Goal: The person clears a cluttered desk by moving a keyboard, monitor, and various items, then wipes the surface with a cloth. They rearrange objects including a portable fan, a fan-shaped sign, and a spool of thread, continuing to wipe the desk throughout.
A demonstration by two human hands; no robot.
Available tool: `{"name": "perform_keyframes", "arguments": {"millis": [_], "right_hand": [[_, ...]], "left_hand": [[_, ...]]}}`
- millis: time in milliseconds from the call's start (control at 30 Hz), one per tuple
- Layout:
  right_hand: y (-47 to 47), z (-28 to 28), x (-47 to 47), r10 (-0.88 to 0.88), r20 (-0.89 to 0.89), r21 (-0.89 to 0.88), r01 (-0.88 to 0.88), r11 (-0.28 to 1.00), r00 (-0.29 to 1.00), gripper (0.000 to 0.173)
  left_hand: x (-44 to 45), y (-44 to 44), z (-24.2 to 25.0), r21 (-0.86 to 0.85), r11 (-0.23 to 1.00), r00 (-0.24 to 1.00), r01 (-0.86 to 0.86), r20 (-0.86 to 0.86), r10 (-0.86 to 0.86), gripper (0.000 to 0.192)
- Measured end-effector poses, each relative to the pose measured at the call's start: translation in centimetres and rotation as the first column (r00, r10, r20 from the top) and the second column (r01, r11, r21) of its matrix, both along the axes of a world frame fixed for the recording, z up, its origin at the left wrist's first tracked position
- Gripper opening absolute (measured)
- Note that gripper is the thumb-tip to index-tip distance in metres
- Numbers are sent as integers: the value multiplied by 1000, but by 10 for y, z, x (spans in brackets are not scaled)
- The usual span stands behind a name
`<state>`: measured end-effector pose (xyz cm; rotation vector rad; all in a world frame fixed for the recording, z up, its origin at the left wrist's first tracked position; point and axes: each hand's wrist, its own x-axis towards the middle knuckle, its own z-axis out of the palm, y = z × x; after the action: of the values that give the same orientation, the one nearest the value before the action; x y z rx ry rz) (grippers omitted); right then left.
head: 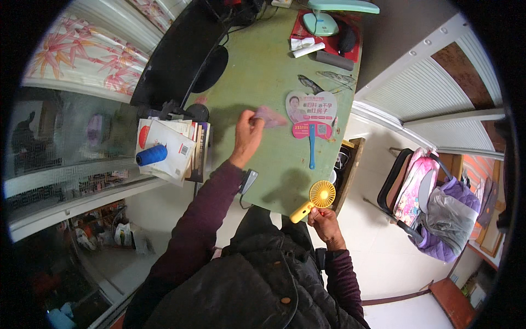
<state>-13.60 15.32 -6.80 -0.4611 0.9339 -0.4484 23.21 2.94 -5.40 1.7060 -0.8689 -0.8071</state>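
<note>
My left hand [248, 137] is over the green tabletop [259, 78], its fingers closed on a small pinkish-purple cloth [270, 117] that is blurred at its far end. Near the table's front edge, my right hand [326, 226] grips a yellow handheld fan [322, 195] where its round head meets the handle. Whether the fan blades turn cannot be told. A heart-shaped hand fan [311, 107] with a blue plastic handle [312, 148] lies on the table, to the right of the cloth. It bears printed writing.
A blue thread cone [152, 155] rests on papers and books at left, below a black monitor [176, 53]. Eyeglasses [336, 78] and a mint-green lamp base [320, 24] are towards the back right. An open drawer [350, 174] juts out at right, near a stroller [427, 205].
</note>
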Motion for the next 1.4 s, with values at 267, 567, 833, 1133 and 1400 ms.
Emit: {"name": "perform_keyframes", "arguments": {"millis": [267, 567, 833, 1133, 1400], "right_hand": [[-13, -7, -8, 34, 2, 44, -34, 998, 999, 19], [-26, -5, -8, 70, -70, 54, -67, 996, 995, 23], [-37, 4, -7, 66, -50, 4, -66, 998, 997, 18], [-40, 4, -6, 55, -50, 52, -52, 997, 997, 21], [-31, 16, -23, 78, -98, 36, -75, 997, 992, 22]], "left_hand": [[-43, 144, -5, 188, 980, 809, 69, 564, -165, 37], [-59, 170, -49, 413, 904, 679, 112, 632, -373, 85], [59, 33, -82, 243, 969, 565, -37, 805, -180, 79], [-41, 187, -34, 456, 856, 604, 244, 619, -502, 88], [28, 25, -82, 183, 978, 556, 101, 804, -208, 79]]}}
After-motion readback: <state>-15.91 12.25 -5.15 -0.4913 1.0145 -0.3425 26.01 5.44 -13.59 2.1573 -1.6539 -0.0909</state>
